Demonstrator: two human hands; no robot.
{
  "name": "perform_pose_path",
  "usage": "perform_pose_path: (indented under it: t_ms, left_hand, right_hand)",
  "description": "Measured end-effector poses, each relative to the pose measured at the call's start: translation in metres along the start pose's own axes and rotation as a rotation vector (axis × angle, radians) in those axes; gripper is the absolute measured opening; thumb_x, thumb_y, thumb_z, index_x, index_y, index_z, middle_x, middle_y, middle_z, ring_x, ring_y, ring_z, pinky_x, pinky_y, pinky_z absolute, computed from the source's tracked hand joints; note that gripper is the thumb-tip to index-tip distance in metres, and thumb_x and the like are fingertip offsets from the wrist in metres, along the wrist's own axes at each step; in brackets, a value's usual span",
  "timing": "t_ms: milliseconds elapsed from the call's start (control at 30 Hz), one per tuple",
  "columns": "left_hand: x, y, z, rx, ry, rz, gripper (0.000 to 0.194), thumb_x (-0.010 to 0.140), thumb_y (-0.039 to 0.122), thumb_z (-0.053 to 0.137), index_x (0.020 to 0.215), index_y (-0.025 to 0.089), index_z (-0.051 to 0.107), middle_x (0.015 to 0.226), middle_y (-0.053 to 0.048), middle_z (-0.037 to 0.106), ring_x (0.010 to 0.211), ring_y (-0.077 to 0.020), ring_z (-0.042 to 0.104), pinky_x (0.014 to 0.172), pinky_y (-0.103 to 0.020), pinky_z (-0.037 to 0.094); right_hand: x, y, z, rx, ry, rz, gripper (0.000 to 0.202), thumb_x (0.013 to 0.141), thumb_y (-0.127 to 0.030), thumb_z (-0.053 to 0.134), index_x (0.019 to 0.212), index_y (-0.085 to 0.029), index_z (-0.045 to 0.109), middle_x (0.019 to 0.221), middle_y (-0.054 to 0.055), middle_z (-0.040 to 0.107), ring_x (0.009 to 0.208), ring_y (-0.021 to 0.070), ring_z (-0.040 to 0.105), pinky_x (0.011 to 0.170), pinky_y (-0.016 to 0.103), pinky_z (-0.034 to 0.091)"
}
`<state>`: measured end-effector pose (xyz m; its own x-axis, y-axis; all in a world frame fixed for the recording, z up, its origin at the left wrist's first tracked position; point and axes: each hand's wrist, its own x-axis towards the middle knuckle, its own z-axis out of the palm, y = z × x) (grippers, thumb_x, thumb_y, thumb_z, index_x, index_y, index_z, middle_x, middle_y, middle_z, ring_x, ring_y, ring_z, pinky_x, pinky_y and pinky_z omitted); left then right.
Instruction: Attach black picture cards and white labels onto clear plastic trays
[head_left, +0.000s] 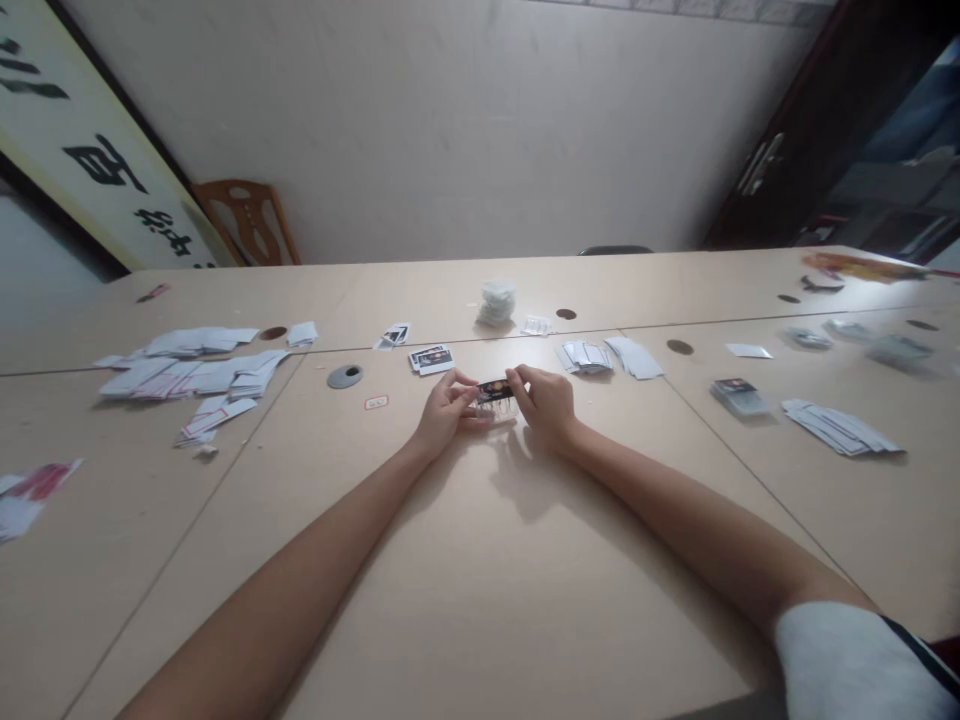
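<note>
Between my hands, just over the middle of the table, is a small clear plastic package [495, 411] with a dark printed card [493, 391] along its top. Thin dark items show inside, too small to name. My left hand [445, 412] grips the package's left edge with thumb and fingers. At the upper right corner, my right hand [546, 402] pinches the dark card. Just beyond my left hand lies a small stack of dark-printed cards [432, 360]. Beyond my right hand rest white cards [585, 357] in a fanned pile.
Piles of white paper slips [187, 375] spread over the left side. A stack of clear packs [496, 302] stands at the back middle. Right of me are a clear box [740, 398], fanned white slips [841, 427] and clear packages [898, 350]. A grey cable grommet [345, 377] sits left.
</note>
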<state>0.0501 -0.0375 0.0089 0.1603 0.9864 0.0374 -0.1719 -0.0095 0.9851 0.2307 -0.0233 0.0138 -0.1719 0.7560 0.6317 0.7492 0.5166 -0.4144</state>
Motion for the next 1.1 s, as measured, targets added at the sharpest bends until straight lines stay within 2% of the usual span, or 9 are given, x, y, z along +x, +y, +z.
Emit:
perform_pose_path:
  t_ms: [200, 533, 833, 933, 1100]
  left_hand:
    - [0.001, -0.0005, -0.0009, 0.005, 0.013, -0.013, 0.042, 0.073, 0.044, 0.077, 0.092, 0.018, 0.05, 0.083, 0.0, 0.066, 0.065, -0.0175, 0.073, 0.056, -0.026, 0.06]
    - [0.001, -0.0007, -0.0005, 0.024, 0.026, -0.028, 0.044, 0.071, 0.045, 0.078, 0.091, 0.018, 0.05, 0.081, 0.0, 0.065, 0.064, -0.0185, 0.073, 0.054, -0.026, 0.06]
    - [0.0015, -0.0006, -0.0016, 0.016, 0.029, -0.03, 0.047, 0.069, 0.047, 0.079, 0.092, 0.018, 0.05, 0.084, -0.001, 0.067, 0.065, -0.0193, 0.073, 0.053, -0.026, 0.06]
    - [0.002, -0.0013, -0.0022, 0.003, 0.031, -0.027, 0.048, 0.069, 0.048, 0.08, 0.092, 0.018, 0.05, 0.084, -0.001, 0.066, 0.065, -0.0198, 0.073, 0.054, -0.027, 0.06]
    - [0.002, -0.0012, -0.0023, 0.003, 0.037, -0.024, 0.048, 0.069, 0.048, 0.08, 0.092, 0.018, 0.049, 0.086, -0.001, 0.067, 0.067, -0.0206, 0.074, 0.054, -0.026, 0.06]
  right_hand:
    - [0.0008, 0.0027, 0.0004, -0.005, 0.004, -0.025, 0.043, 0.101, -0.037, 0.037, 0.069, -0.019, 0.057, 0.063, 0.002, 0.06, 0.055, 0.0125, 0.049, 0.056, 0.025, 0.027]
    - [0.0016, 0.0074, 0.0006, -0.037, 0.036, -0.069, 0.044, 0.101, -0.037, 0.038, 0.064, -0.019, 0.055, 0.061, 0.002, 0.059, 0.054, 0.0123, 0.047, 0.054, 0.026, 0.025]
    - [-0.0019, 0.0061, 0.0041, 0.08, 0.055, -0.017, 0.035, 0.098, -0.037, 0.042, 0.074, -0.019, 0.06, 0.062, 0.001, 0.062, 0.053, 0.0125, 0.051, 0.057, 0.025, 0.032]
    - [-0.0008, 0.0075, 0.006, 0.118, 0.078, 0.032, 0.035, 0.096, -0.038, 0.045, 0.071, -0.02, 0.06, 0.06, 0.0, 0.062, 0.051, 0.0127, 0.051, 0.056, 0.025, 0.033]
    - [0.0001, 0.0082, 0.0083, 0.281, 0.056, 0.12, 0.027, 0.088, -0.04, 0.057, 0.07, -0.02, 0.06, 0.063, -0.001, 0.065, 0.049, 0.012, 0.054, 0.055, 0.025, 0.038]
